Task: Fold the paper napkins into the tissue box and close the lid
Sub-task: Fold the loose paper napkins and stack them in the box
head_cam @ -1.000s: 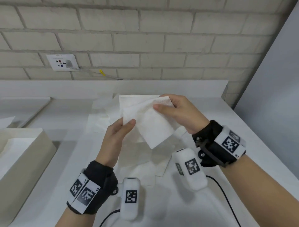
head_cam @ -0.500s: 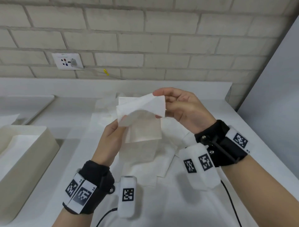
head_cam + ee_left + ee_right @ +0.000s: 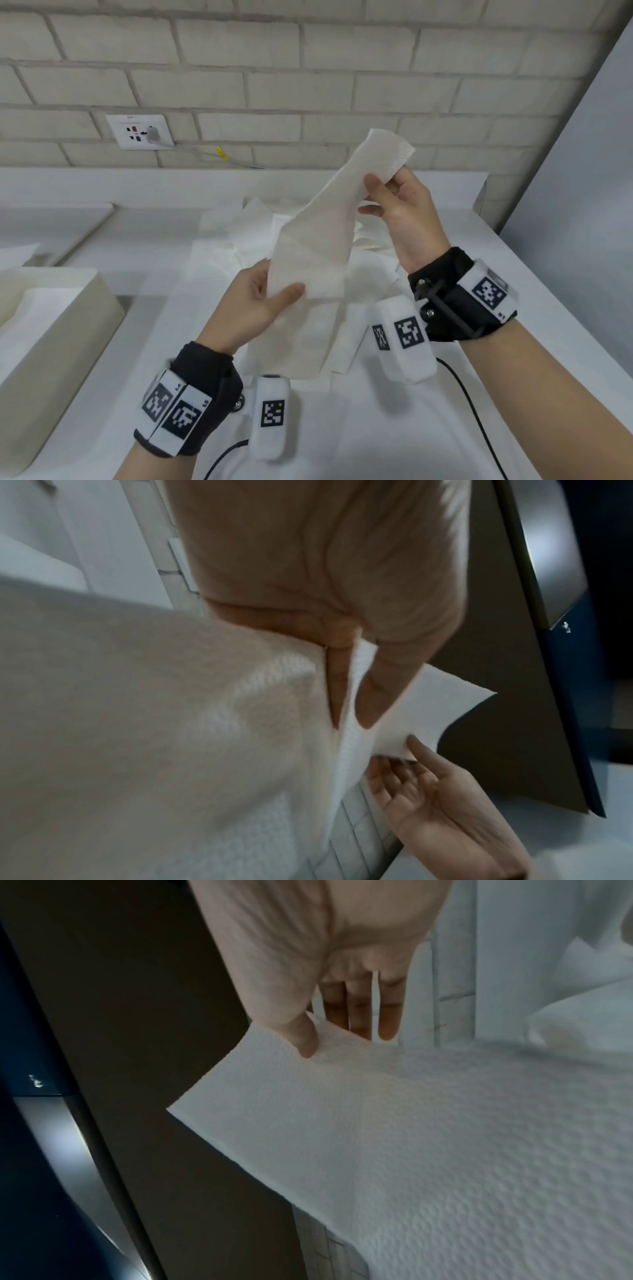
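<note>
Far left: open box, beige, on the white surface, white paper lying inside it; lid not identifiable. A flat white panel sits behind the box near the wall. Socket on the brick wall, plug in it, thin cable with a yellow tag running right.

Left hand, low and left of centre, palm up, thumb on top of the napkin and fingers underneath: pinching the napkin's lower end. Left wrist view confirms it: thumb and a finger clamp the sheet between them, paper draping away to the left.

Napkin is held in the air, stretched on a diagonal from lower left to upper right, folded into a longish strip, embossed texture visible. Not in the box, well right of it.

Under and behind it: loose napkin pile spread flat on the surface, several sheets overlapping, some edges sticking out to the right.

Right hand, higher and to the right, palm facing the camera, pinches the napkin's upper end between thumb and forefinger; top corner pokes above the fingers. Right wrist view: thumb pressed on the sheet near its corner, other fingers straight behind the paper, close together.

Wrist cameras with markers on both wrists, black cables trailing down.
</note>
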### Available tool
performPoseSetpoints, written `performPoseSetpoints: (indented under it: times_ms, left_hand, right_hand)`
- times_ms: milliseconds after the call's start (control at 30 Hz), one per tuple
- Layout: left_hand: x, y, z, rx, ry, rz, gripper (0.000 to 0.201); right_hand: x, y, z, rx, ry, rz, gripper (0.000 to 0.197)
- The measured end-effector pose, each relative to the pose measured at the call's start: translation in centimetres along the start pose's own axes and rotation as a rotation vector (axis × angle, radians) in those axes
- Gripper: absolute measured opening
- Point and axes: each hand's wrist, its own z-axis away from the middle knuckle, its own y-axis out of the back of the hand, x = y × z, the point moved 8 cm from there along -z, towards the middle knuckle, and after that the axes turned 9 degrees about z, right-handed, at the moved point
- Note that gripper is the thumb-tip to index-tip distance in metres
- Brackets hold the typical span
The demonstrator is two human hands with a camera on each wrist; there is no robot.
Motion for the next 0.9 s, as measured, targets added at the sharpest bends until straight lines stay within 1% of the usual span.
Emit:
performPoseSetpoints:
  times_ms: [100, 133, 233, 300, 400, 500, 533, 600, 667, 733, 767, 800, 833, 900]
  left_hand:
    - [0.0, 1.2, -0.2, 0.030, 0.007, 0.096, 0.045]
    - [0.1, 1.5, -0.2, 0.035, 0.005, 0.136, 0.049]
    - [0.4, 2.5, -0.4, 0.104, -0.005, 0.194, 0.048]
    - [0.9, 2.9, -0.5, 0.135, -0.028, 0.200, 0.045]
    - [1.5, 2.9, -0.6, 0.160, -0.059, 0.244, 0.034]
    - [2.0, 2.3, -0.4, 0.160, -0.071, 0.347, 0.041]
    - [2.3, 1.9, -0.3, 0.156, -0.087, 0.350, 0.039]
    - [2.5, 1.6, 0.0, 0.190, -0.114, 0.323, 0.026]
    - [2.3, 2.1, 0.0, 0.265, -0.121, 0.268, 0.018]
    - [1.8, 2.6, 0.1, 0.318, -0.117, 0.229, 0.022]
    - [1.7, 2.9, 0.2, 0.335, -0.116, 0.226, 0.024]
    - [1.7, 3.1, 0.3, 0.344, -0.115, 0.233, 0.025]
    - [1.7, 3.3, 0.4, 0.346, -0.116, 0.237, 0.026]
    - [1.8, 3.9, 0.4, 0.340, -0.129, 0.228, 0.024]
  right_hand:
    - [-0.3, 0.0, 0.2, -0.021, 0.006, -0.111, 0.019]
    - [-0.5, 0.0, 0.3, -0.023, 0.011, -0.146, 0.020]
    - [-1.2, -0.6, 0.6, -0.073, 0.041, -0.241, 0.024]
    - [-1.2, -1.3, 0.8, -0.122, 0.040, -0.238, 0.024]
    - [-0.1, -2.5, 1.2, -0.160, -0.003, -0.093, 0.019]
    - [1.4, -4.0, 1.5, -0.156, -0.020, 0.114, 0.007]
    - [1.9, -4.4, 1.6, -0.154, -0.024, 0.158, 0.004]
    - [2.9, -5.3, 1.8, -0.153, -0.029, 0.219, 0.013]
    - [3.4, -6.0, 2.0, -0.154, -0.016, 0.311, 0.016]
    - [3.3, -6.5, 2.4, -0.132, 0.018, 0.414, 0.015]
    - [3.5, -6.7, 2.5, -0.138, 0.001, 0.409, 0.017]
    - [3.8, -7.1, 2.8, -0.179, -0.041, 0.372, 0.025]
    - [4.4, -7.8, 3.1, -0.256, -0.100, 0.325, 0.034]
    - [5.3, -9.7, 4.1, -0.456, -0.198, 0.297, 0.041]
